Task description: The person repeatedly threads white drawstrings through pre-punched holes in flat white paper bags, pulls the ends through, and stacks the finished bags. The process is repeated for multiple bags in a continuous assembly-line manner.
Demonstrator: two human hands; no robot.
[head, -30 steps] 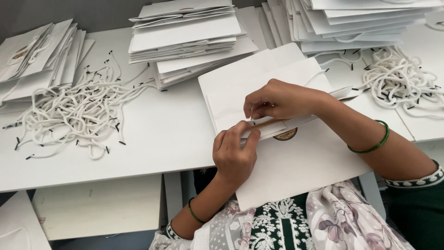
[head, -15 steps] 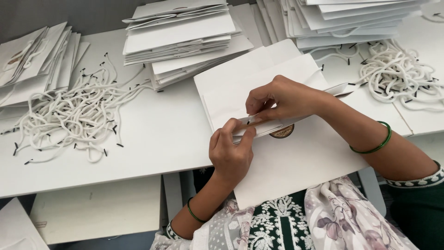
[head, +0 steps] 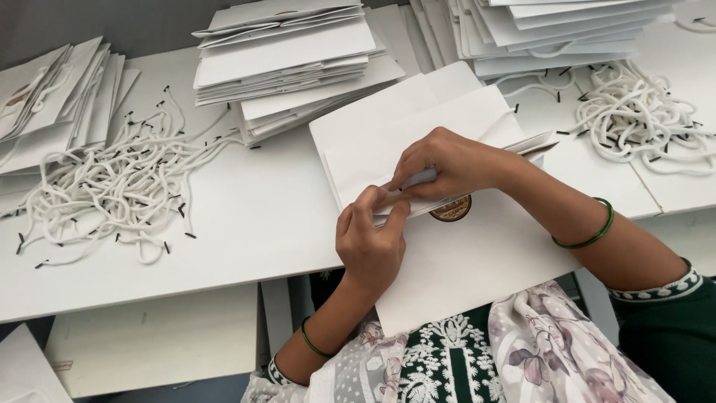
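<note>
- White paper bag (head: pixel 462 261): lies flat on the white table (head: pixel 246 224), its lower edge hanging over the table's front edge towards the person. A folded top flap crosses its middle; a round brown-and-gold seal (head: pixel 452 210) sits just below the fold.
- Left hand (head: pixel 371 242): thumb and fingers closed, pinching the flap edge from below.
- Right hand (head: pixel 447 166): fingers curled together, pressing on the flap from above, touching the left hand's fingertips.
- Flat white bags, centre stack (head: pixel 291 67): behind the bag.
- Second stack (head: pixel 552 30): upper right.
- Third stack (head: pixel 52 104): far left, fanned out.
- White cords with black tips: left pile (head: pixel 112 186), right pile (head: pixel 641 119).
</note>
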